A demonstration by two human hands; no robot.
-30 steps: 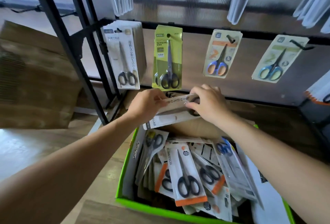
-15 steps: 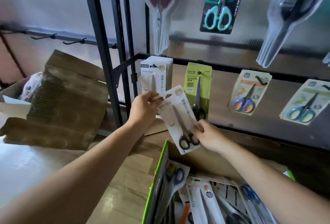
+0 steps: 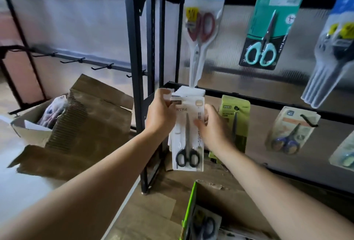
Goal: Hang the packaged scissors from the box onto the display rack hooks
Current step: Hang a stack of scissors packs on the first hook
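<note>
Pack (image 3: 186,144) judged light, stiff, slick-faced; top corner pinched by left hand (image 3: 161,115), right edge gripped by right hand (image 3: 212,126), at rack (image 3: 135,78) left edge

Hook for white scissors pack (image 3: 188,136) hidden behind pack stack and left hand (image 3: 161,114); cannot tell whether pack's hole sits on hook. Print on pack too small to read. Right hand (image 3: 212,126) covers pack's right edge and lower left of green pack (image 3: 236,117). Green box (image 3: 188,211) cut off by bottom edge; one pack inside shows, blurred. Blue-topped pack (image 3: 333,52) cut by right edge, motion-blurred. Pale pack (image 3: 344,156) at lower right half out of frame. Contents of brown cardboard box (image 3: 80,124) indistinct.
</note>
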